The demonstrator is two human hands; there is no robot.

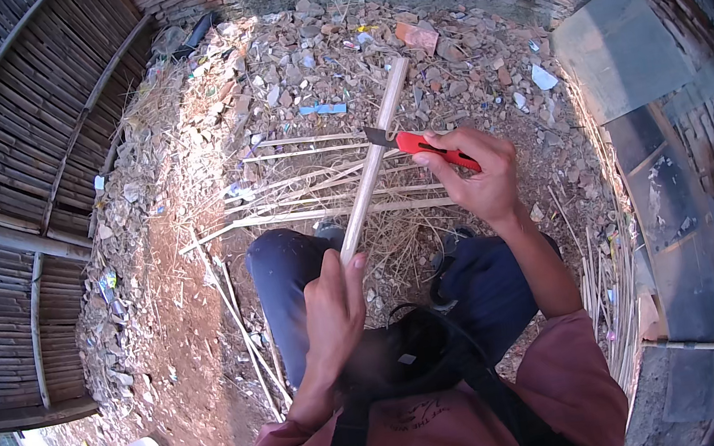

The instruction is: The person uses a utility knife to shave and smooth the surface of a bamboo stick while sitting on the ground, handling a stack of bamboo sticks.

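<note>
Pale straight wood strip (pixel 366 189): left hand (pixel 331 303) | red-handled knife (pixel 439 150): right hand (pixel 484 175)

Sunlight brightens the rubble (pixel 209 89) at left, soft shade covers the centre, glare whitens the near left edge, and the bamboo wall (pixel 42 93) curves.

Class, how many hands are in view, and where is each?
2: the left hand below centre, gripping the wooden strip; the right hand right of centre, holding the red knife.
</note>
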